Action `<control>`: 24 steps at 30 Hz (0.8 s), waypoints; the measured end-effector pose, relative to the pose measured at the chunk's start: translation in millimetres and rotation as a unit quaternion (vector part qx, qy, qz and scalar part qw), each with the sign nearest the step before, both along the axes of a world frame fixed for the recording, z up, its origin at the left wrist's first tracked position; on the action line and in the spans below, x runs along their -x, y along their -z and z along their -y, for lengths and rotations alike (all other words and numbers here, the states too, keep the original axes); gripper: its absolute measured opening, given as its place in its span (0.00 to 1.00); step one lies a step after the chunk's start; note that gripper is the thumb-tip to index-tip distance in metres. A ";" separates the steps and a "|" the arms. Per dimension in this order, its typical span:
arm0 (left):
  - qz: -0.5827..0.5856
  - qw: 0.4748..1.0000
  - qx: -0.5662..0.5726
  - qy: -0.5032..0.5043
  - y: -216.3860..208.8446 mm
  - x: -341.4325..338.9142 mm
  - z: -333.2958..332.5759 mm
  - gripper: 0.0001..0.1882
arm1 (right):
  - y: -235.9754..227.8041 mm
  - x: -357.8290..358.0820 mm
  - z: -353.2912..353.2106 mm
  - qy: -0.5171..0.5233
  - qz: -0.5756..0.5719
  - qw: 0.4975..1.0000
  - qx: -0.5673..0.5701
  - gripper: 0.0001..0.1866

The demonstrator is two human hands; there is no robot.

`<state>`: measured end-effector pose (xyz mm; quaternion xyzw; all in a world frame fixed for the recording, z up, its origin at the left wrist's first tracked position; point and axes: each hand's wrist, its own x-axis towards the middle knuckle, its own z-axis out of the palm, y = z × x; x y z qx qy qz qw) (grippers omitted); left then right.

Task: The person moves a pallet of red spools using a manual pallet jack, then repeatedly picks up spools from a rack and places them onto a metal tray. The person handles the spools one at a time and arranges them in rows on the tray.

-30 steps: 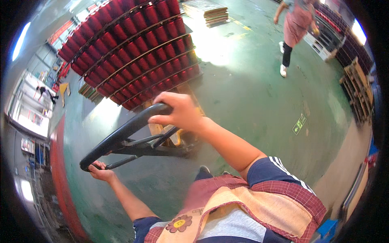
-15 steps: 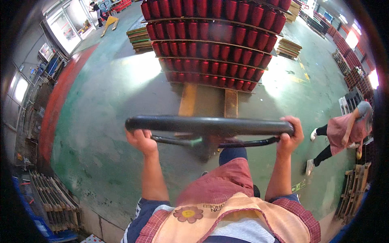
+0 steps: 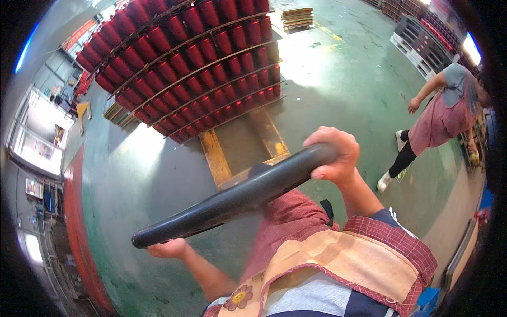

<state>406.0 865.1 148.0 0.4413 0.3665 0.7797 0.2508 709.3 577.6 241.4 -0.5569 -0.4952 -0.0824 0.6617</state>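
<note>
The black handle bar [image 3: 227, 206] of a pallet jack slants across my front, its right end higher in view than its left. My right hand [image 3: 338, 156] is wrapped around the right end, thumb below. Beneath the left end, my left hand [image 3: 168, 248] grips the bar from below; most of its fingers are hidden behind it. Beyond the bar show the jack's worn yellow forks [image 3: 272, 136]. Over their far ends stands a tall load of glossy red cylindrical containers [image 3: 179, 74], stacked in several layers with thin boards between them.
At the right a person in a red apron [image 3: 438, 119] bends toward things by the wall. Grey pallets [image 3: 422, 42] stand behind that person. Flat boards [image 3: 297, 20] are piled past the load. A red floor strip [image 3: 79, 227] runs along the left wall.
The handle has swung from level to slanted, left end lower and right end higher. The view has turned, so the load now appears farther left and tilted. The other person has straightened somewhat.
</note>
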 end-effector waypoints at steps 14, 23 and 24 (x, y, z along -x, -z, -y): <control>0.056 0.994 0.052 0.078 4.0 -3.1 -2.2 0.24 | 6.7 14.8 -2.7 -0.005 -0.004 0.999 0.047 0.22; 0.042 0.995 0.034 0.087 36.2 17.8 -34.3 0.24 | 3.7 10.0 -11.0 0.015 0.001 0.998 0.053 0.29; 0.037 0.999 0.027 0.026 41.8 19.6 -38.2 0.24 | 3.2 10.4 -9.6 0.012 0.012 0.999 0.046 0.29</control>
